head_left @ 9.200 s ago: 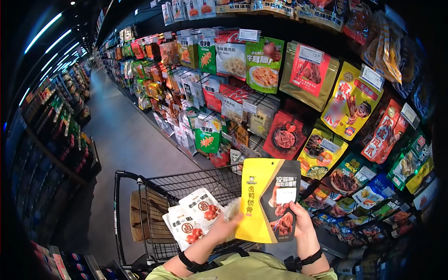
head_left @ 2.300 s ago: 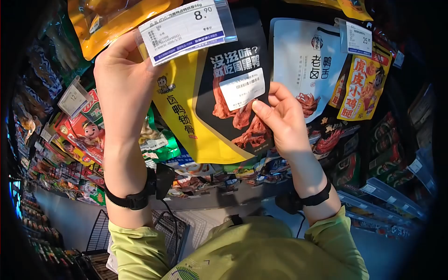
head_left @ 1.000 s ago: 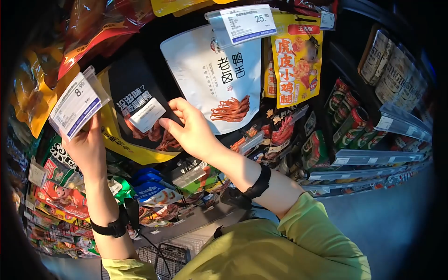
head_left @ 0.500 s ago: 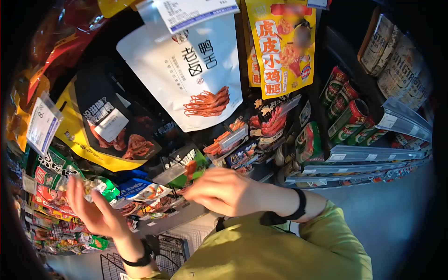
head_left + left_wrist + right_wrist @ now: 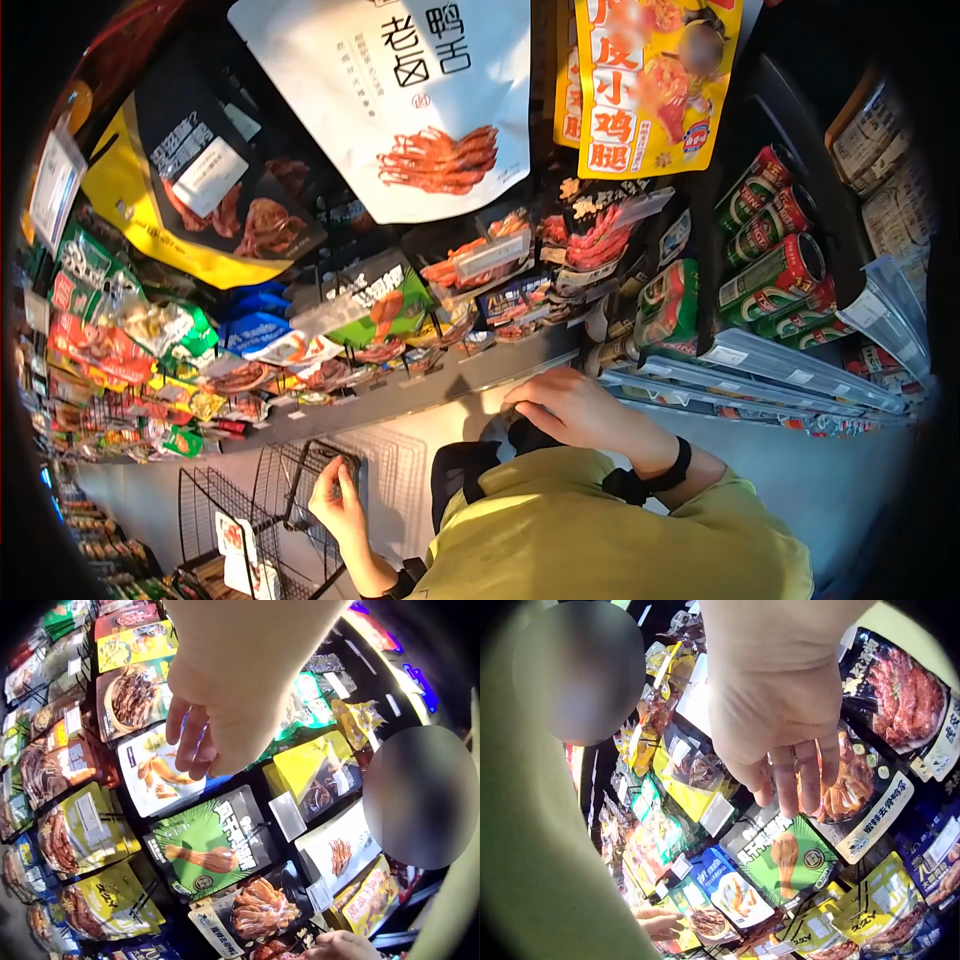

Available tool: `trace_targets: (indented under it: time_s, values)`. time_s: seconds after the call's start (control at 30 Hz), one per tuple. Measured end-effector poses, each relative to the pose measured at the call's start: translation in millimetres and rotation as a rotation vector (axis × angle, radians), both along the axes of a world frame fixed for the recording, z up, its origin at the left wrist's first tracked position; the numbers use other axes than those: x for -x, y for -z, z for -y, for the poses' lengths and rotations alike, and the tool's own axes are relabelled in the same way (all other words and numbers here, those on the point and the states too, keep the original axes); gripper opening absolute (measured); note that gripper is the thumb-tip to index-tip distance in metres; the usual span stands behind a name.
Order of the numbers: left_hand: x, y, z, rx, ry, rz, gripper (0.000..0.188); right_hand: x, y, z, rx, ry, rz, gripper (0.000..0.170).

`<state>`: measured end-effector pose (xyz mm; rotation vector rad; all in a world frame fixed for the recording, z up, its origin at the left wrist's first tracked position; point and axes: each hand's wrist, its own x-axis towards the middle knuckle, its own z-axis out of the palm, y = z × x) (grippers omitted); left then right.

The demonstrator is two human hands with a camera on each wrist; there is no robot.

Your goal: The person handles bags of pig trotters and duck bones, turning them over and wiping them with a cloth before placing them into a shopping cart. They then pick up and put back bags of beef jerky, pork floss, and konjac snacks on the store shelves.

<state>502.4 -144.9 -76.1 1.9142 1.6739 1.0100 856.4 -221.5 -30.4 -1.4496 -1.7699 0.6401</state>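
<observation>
My left hand [image 5: 338,500] is low in front of the body near the shopping cart [image 5: 291,505], fingers loosely bent and holding nothing. The right hand [image 5: 575,405], also free of any object, hovers at waist height before the shelf's lower edge, its fingers relaxed. A yellow-and-black snack pouch [image 5: 215,185] with a white sticker hangs on the rack at upper left, apart from both hands. Beside it hangs a large white pouch [image 5: 400,110]. In the left wrist view the left hand [image 5: 225,712] overlaps hanging packets; the right wrist view shows the right palm [image 5: 780,712] with fingers extended.
White pouches [image 5: 243,570] lie in the cart at lower left. A yellow pouch [image 5: 650,90] hangs right of the white one. Red-and-green cans [image 5: 775,280] stand on shelves at right, with projecting price rails [image 5: 800,375]. A price tag [image 5: 57,185] sticks out at far left.
The yellow-and-black pouch, held over the cart earlier, now hangs on the rack. Within the last second the right hand let go of it, the left released the price tag, and both dropped lower.
</observation>
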Motion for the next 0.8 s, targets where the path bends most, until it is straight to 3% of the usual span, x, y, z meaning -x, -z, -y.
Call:
trace_targets:
  time_s: [0.3, 0.47, 0.53, 0.63, 0.8]
  values:
    - [37, -11, 45, -0.03, 0.0, -0.05, 0.014, 30, 1, 56, 0.086, -0.003, 0.212, 0.02]
    - [71, -15, 95, -0.017, 0.137, -0.129, 0.013, 68, 15, 106, 0.056, 0.095, 0.208, 0.02]
    - [98, -2, 122, -0.029, 0.136, -0.111, 0.014, 88, 16, 124, 0.142, 0.046, 0.206, 0.021]
    - [138, 16, 170, 0.093, 0.007, -0.099, 0.014, 114, 25, 156, 0.07, 0.021, 0.216, 0.022]
    - [185, 57, 240, 0.048, 0.025, -0.101, 0.014, 141, 34, 212, 0.111, -0.005, 0.211, 0.025]
